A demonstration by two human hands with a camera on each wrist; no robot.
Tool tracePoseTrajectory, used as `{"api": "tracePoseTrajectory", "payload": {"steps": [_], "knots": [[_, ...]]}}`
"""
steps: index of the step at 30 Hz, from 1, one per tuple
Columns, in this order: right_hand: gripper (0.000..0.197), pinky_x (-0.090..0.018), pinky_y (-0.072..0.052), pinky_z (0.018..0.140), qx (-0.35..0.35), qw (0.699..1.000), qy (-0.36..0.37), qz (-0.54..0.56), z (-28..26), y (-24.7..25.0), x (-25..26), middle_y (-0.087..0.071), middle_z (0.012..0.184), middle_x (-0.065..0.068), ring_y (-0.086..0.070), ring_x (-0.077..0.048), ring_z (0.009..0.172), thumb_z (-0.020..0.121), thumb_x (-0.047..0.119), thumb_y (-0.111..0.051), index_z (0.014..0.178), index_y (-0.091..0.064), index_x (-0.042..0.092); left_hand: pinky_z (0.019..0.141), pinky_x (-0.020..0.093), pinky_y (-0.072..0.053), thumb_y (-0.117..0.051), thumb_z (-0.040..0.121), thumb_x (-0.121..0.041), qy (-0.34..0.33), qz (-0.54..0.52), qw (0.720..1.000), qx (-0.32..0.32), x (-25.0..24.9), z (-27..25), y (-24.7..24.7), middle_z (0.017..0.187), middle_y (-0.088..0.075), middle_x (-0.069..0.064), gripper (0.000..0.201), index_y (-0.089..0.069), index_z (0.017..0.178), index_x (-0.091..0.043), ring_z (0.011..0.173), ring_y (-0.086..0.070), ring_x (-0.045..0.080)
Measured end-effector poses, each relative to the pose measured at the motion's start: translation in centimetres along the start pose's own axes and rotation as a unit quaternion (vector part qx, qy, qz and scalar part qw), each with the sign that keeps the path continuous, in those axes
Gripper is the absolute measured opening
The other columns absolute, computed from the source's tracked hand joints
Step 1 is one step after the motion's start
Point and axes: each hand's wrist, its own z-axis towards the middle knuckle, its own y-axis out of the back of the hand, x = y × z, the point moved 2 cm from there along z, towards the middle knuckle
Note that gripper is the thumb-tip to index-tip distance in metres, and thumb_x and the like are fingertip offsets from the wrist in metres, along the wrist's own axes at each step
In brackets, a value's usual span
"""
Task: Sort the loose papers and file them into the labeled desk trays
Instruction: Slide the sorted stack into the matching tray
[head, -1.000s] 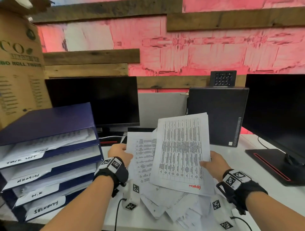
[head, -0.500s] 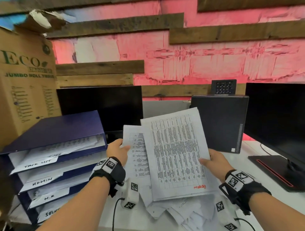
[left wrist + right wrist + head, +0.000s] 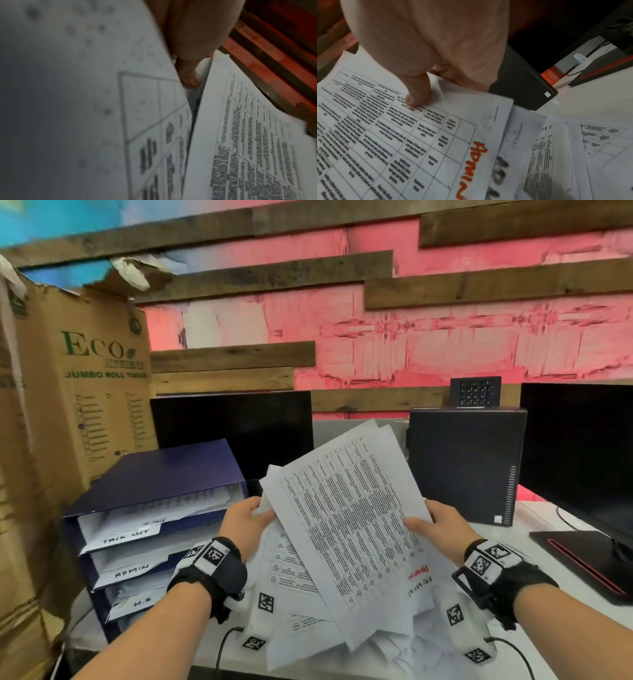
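My right hand (image 3: 430, 523) pinches the right edge of a printed table sheet marked ADMIN in red (image 3: 356, 529), thumb on top (image 3: 416, 97). It is lifted and tilted over a loose paper pile (image 3: 376, 642) on the desk. Gripping other printed sheets (image 3: 284, 563) partly under the ADMIN sheet is my left hand (image 3: 253, 518), its thumb on the paper edge (image 3: 188, 77). A dark blue stack of desk trays (image 3: 164, 474) stands at the left, with labels TASK LIST (image 3: 126, 537), ADMIN (image 3: 132, 570) and H.R (image 3: 140, 602).
A tall cardboard box (image 3: 75, 405) stands left of the trays. Behind are a dark monitor (image 3: 233, 433), a black computer case (image 3: 466, 463) and a second monitor (image 3: 582, 453) with its stand at the right. Cables trail off the white desk (image 3: 548, 621).
Both hands have drawn closer together. The ADMIN sheet has tilted, its top swinging right, and now covers more of the left hand's sheets. The head view rose and turned left.
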Motion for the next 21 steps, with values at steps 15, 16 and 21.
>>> {"api": "tracePoseTrajectory", "payload": {"steps": [15,16,21], "knots": [[0.013,-0.041,-0.058,0.077,-0.016,0.999,0.02,-0.047,-0.4,-3.8,3.3,-0.072,0.088,0.0,-0.071,-0.017,0.078,0.081,0.017,-0.073,0.094,-0.071,0.016,0.087,0.026,-0.047,-0.064,0.09,-0.023,-0.035,0.052,0.997,0.041,0.0,-2.4,2.6,0.114,-0.063,-0.007,0.033,-0.056,0.122,-0.018,0.101,-0.061,0.011],[0.013,-0.041,-0.059,0.076,-0.003,0.999,0.017,-0.042,-0.5,-4.1,3.5,-0.073,0.086,0.0,-0.071,-0.018,0.077,0.081,0.018,-0.073,0.093,-0.071,0.016,0.086,0.027,-0.047,-0.067,0.087,-0.014,-0.043,0.061,0.997,0.035,0.2,-2.6,2.9,0.112,-0.064,-0.007,0.036,-0.057,0.121,-0.018,0.099,-0.061,0.012],[0.023,-0.038,-0.06,0.067,0.066,0.997,0.001,0.027,-1.4,-4.7,3.7,-0.074,0.091,-0.004,-0.073,-0.02,0.075,0.08,0.012,-0.073,0.102,-0.067,0.014,0.09,0.034,-0.05,-0.066,0.085,-0.002,-0.045,0.052,0.997,-0.019,0.9,-2.6,4.8,0.111,-0.065,-0.002,0.036,-0.061,0.119,-0.014,0.097,-0.062,0.017]]}}
